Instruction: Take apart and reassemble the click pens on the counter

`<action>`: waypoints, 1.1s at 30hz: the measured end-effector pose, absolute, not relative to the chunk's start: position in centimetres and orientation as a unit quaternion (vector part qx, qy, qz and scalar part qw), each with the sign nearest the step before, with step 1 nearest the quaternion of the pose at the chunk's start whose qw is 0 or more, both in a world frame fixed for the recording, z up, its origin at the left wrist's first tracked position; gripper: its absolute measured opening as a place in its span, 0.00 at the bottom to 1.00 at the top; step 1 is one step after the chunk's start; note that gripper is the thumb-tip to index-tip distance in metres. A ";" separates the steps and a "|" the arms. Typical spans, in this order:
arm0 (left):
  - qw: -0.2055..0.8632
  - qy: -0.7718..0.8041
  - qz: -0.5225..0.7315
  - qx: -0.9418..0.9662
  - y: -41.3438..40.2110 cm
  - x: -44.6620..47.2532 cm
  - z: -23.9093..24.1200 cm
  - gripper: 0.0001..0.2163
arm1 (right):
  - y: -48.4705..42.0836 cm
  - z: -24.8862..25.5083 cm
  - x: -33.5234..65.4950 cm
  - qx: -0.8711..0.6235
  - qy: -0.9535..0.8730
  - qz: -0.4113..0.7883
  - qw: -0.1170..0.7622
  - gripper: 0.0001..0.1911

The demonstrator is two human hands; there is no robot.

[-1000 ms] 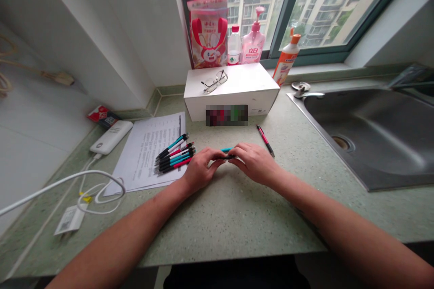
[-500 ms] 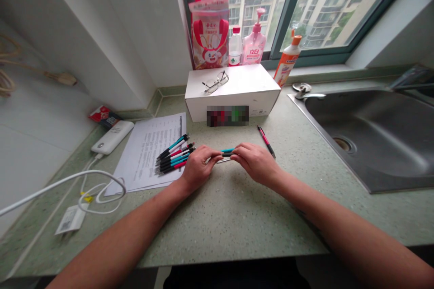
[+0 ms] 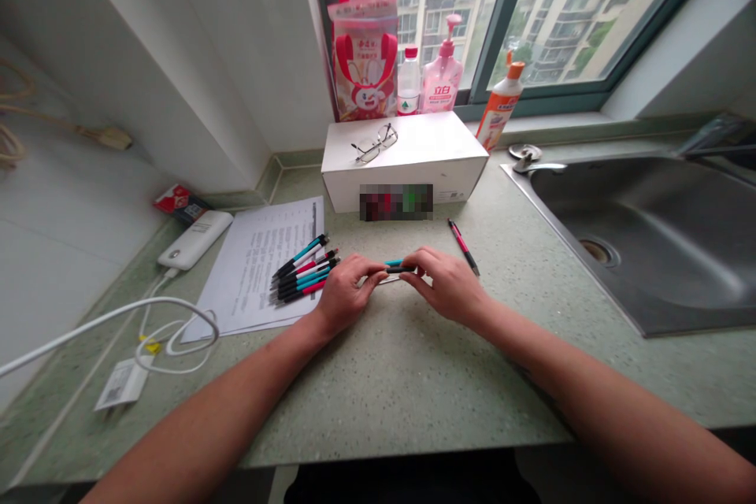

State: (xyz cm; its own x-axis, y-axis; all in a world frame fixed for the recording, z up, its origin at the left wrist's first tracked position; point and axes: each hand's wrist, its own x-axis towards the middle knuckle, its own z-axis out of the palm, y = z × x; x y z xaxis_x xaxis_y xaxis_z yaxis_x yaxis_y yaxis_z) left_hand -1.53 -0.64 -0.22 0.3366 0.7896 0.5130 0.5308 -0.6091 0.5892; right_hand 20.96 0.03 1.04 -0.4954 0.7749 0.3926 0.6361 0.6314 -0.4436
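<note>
In front of the white box (image 3: pixel 425 138), a dark pen part (image 3: pixel 400 269) is pinched by the left hand (image 3: pixel 348 287) and right hand (image 3: pixel 447 283); pens (image 3: pixel 307 277) are laid on paper (image 3: pixel 248 252), front-left of the box.

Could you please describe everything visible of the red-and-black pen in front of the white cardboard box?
The red-and-black pen looks slim and plastic: red middle, black section nearer the person, dark far end. It lies slantwise on the speckled green counter, far end toward the white cardboard box, near end close to the right hand; neither hand holds it.
</note>
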 end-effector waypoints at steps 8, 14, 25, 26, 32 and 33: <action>0.168 0.407 0.402 0.803 -0.7 -1.5 -0.3 0.06 | 0.0 0.8 20.8 -0.417 -0.854 0.139 0.278 0.16; 0.181 0.412 0.403 0.797 -0.8 -1.4 0.0 0.06 | 0.0 0.6 20.7 -0.403 -0.859 0.142 0.282 0.14; 0.284 0.462 0.397 0.741 -1.1 -1.1 0.4 0.04 | -0.2 0.6 20.5 -0.392 -0.855 0.112 0.321 0.10; 0.290 0.464 0.395 0.738 -1.1 -1.1 0.4 0.04 | -0.2 0.6 20.5 -0.393 -0.855 0.113 0.319 0.10; 0.275 0.468 0.391 0.743 -1.1 -1.3 0.4 0.05 | -0.2 0.6 20.6 -0.409 -0.858 0.148 0.275 0.15; 0.271 0.467 0.391 0.746 -1.1 -1.3 0.4 0.05 | -0.1 0.5 20.6 -0.409 -0.858 0.150 0.271 0.15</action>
State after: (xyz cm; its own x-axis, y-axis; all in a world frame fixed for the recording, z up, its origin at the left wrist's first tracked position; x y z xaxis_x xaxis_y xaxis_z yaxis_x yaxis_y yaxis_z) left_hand -1.28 -1.06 0.43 0.2584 0.9079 0.3301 0.4841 -0.4174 0.7690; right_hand 20.61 -0.15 0.50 -0.5186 0.7838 0.3417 0.6215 0.6200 -0.4788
